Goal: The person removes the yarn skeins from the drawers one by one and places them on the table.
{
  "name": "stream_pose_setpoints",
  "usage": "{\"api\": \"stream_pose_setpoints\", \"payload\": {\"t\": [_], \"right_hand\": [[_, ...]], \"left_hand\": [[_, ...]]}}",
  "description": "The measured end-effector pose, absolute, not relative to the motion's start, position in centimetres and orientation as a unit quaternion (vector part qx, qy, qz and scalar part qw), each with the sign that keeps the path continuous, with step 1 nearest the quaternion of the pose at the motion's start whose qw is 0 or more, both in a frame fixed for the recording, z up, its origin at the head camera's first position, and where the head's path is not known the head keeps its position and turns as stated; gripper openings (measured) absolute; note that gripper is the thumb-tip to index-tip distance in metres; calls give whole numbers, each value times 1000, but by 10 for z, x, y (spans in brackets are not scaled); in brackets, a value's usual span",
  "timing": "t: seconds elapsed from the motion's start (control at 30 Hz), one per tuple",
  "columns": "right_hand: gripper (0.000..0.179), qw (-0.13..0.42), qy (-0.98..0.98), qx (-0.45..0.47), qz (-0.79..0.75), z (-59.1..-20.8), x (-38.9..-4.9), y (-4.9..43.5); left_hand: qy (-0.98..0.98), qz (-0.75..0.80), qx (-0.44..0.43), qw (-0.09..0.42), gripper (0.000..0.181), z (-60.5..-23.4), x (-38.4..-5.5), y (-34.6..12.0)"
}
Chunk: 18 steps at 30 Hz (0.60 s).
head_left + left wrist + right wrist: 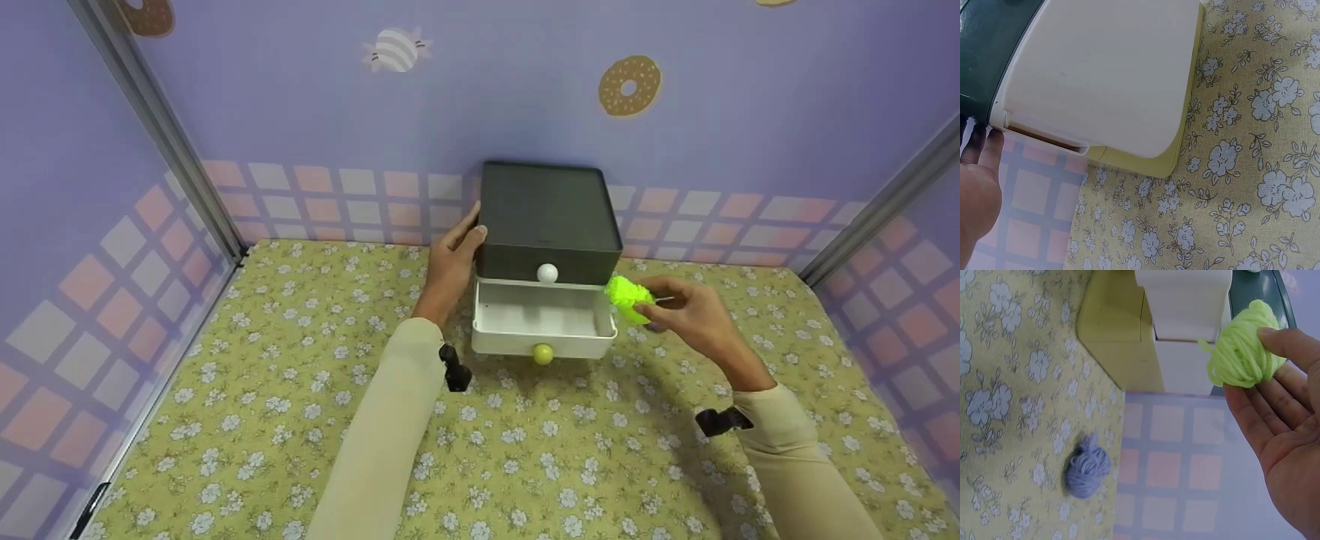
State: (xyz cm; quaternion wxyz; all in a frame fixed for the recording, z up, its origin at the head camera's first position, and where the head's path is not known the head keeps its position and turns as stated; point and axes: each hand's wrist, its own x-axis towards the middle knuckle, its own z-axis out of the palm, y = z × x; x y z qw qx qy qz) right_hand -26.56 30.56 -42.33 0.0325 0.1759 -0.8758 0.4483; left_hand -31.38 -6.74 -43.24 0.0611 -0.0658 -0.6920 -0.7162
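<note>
Green yarn (1241,351), partly thumb-covered, right hand (696,315) pinching, left hand (450,268) straight-fingered against cabinet (547,206)

Small booth-like enclosure, metal corner post (156,112), lilac wall panels (510,97) with printed doughnuts (609,94) and candy (395,50), floral cloth (247,420) underneath.
</note>
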Motion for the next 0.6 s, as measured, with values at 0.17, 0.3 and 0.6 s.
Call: {"api": "stream_pose_setpoints", "payload": {"t": [0.17, 0.3, 0.6], "right_hand": [[38, 65, -896, 151, 412, -429, -269, 317], [42, 84, -898, 130, 413, -435, -272, 325], [50, 116, -906, 70, 401, -445, -279, 340]], "left_hand": [[-693, -715, -68, 62, 51, -431, -313, -68], [-690, -718, -68, 60, 52, -432, -314, -67], [-691, -717, -65, 70, 51, -431, -314, -67]]}}
